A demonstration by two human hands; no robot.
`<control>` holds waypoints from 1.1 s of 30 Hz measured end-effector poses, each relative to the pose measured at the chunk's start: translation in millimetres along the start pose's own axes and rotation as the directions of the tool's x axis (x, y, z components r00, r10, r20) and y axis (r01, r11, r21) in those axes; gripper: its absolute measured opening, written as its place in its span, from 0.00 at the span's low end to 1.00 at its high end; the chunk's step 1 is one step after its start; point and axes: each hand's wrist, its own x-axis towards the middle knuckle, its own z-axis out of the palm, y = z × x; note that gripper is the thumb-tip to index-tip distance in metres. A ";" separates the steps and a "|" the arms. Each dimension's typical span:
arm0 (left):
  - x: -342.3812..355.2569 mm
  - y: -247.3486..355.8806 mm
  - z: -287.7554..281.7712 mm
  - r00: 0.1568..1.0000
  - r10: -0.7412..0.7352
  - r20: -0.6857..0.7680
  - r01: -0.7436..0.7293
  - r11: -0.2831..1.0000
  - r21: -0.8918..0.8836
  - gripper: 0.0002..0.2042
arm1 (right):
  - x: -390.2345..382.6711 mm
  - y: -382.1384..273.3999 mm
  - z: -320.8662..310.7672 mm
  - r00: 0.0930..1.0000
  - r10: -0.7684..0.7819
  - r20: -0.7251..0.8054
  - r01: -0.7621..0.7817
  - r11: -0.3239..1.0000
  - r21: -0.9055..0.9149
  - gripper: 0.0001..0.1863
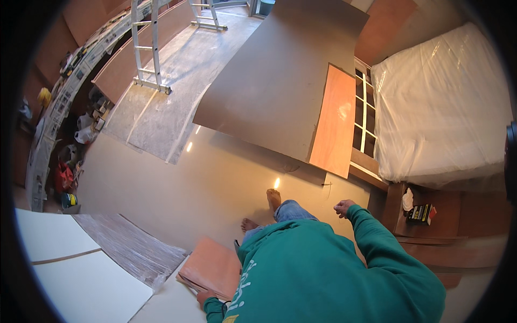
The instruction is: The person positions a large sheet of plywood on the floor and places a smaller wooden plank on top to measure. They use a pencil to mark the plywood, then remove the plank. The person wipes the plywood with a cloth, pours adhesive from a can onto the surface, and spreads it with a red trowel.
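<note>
My left hand (205, 296) is at the lower edge of a small stack of reddish plywood boards (212, 261), its fingers closed on that edge and partly hidden. My right hand (342, 209) hangs at my side over the beige floor (129, 188), fingers curled, with nothing visible in it. My bare feet (273, 196) stand on the floor. Just ahead lies a large dark grey sheet (264, 81), with an orange plywood strip (331, 124) along its right side.
An aluminium ladder (145, 48) stands on a dusty protective sheet (145, 118). A plastic-wrapped mattress (436, 107) is at right, above a brown cabinet (441, 215) holding a dark box (417, 214). White panels (81, 285) and wrapped boards (126, 242) lie lower left; clutter (67, 177) lines the left.
</note>
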 end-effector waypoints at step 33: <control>132.2 -17.5 -104.2 0.844 0.070 0.532 0.334 0.707 -0.623 0.19 | 38.8 28.1 51.0 0.999 -0.054 -0.003 0.054 0.983 0.174 0.21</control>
